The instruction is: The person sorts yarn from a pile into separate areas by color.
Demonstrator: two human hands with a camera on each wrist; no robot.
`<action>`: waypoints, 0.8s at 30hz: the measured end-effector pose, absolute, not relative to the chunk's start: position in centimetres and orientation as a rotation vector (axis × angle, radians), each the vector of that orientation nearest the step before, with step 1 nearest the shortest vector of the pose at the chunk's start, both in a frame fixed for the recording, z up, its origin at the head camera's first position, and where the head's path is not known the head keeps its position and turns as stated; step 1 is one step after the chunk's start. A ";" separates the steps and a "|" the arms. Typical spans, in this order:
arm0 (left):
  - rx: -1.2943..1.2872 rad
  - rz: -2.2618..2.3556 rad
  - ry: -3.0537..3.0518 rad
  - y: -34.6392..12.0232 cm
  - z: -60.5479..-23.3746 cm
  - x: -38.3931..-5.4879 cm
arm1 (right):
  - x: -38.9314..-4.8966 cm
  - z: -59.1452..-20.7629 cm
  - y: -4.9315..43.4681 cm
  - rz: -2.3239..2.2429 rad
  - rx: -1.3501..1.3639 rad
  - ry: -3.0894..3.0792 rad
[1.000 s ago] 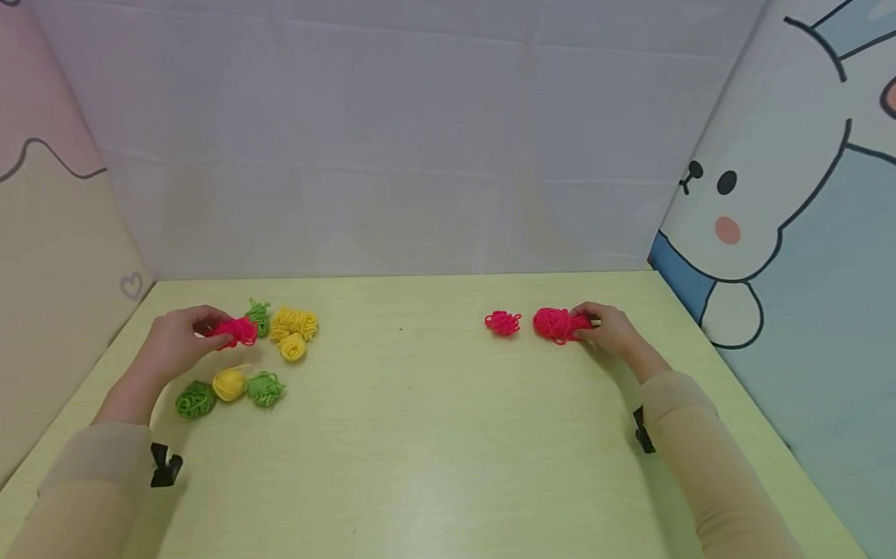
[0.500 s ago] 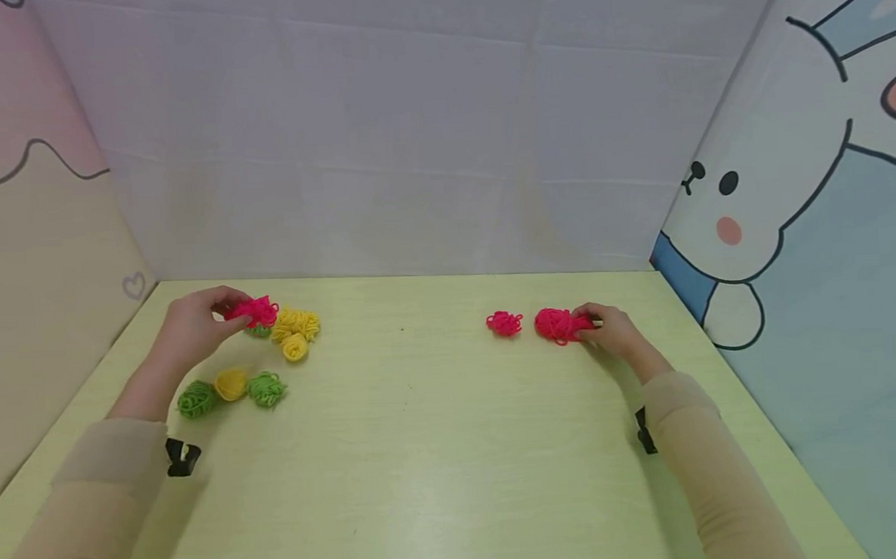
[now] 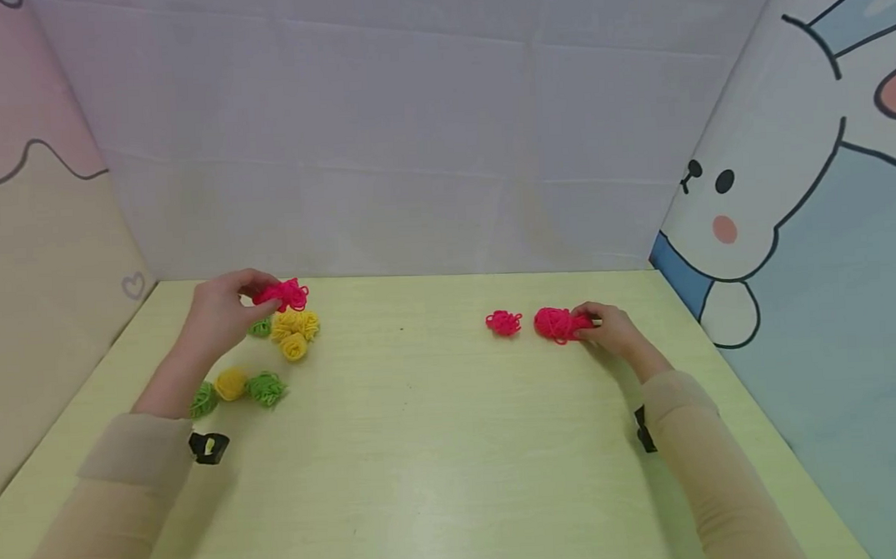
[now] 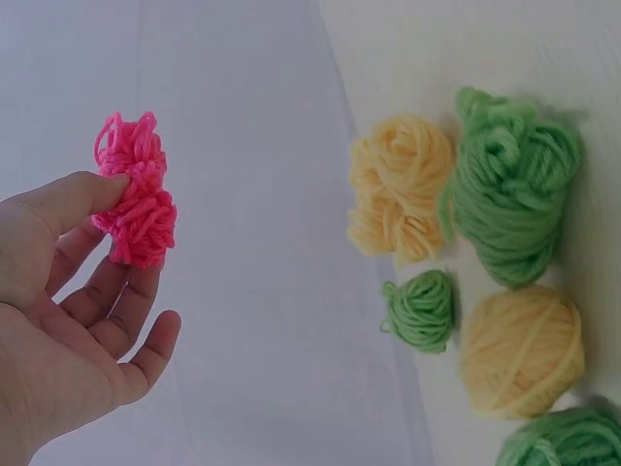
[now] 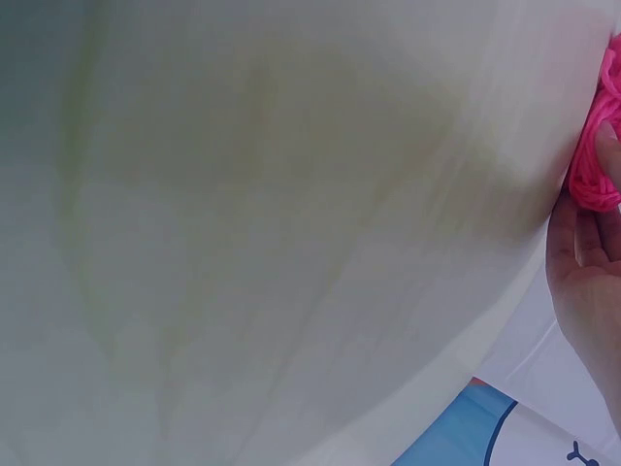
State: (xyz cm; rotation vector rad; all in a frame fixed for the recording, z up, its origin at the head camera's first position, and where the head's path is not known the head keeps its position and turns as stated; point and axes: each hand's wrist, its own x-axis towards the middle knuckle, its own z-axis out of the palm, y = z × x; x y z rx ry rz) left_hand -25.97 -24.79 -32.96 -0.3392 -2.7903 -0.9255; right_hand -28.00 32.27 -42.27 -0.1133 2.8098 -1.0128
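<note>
My left hand [image 3: 228, 314] pinches a small pink yarn bundle [image 3: 289, 295] between thumb and fingers, raised above the yellow yarn balls [image 3: 294, 325] at the back left. In the left wrist view that pink bundle [image 4: 138, 194] is gathered in at its middle, with loops sticking out at the top. At the right, my right hand [image 3: 611, 331] grips a larger pink yarn ball [image 3: 555, 325] on the table; its edge [image 5: 594, 180] shows at the side of the right wrist view. A smaller pink yarn ball [image 3: 503, 323] lies just left of it.
A green yarn ball [image 3: 260, 328] sits partly behind my left hand. Nearer me a yellow ball [image 3: 231, 385] lies between two green balls, the right one [image 3: 265, 389] fully seen. A pale wall [image 3: 412, 148] closes off the back of the table [image 3: 425, 447].
My left hand has lifted the pink yarn bundle and carried it right and away from me, from beside the green ball to over the yellow ones. The right hand stays put.
</note>
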 end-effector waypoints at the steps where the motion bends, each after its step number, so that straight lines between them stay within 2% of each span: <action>1: -0.348 -0.938 -2.785 -24.5 -32.8 -26.1 | -28.0 -42.2 32.3 -1.019 -0.126 2.813; 5: -0.351 -1.001 -2.767 -23.2 -32.3 -26.8 | -27.9 -41.8 32.2 -1.024 -0.177 2.838; 12: -0.380 -1.077 -2.730 -20.6 -31.7 -27.4 | -28.3 -42.1 31.9 -0.980 -0.079 2.833; 24: -0.482 -1.165 -2.621 -16.4 -31.9 -27.7 | -28.3 -42.4 32.0 -0.986 -0.075 2.830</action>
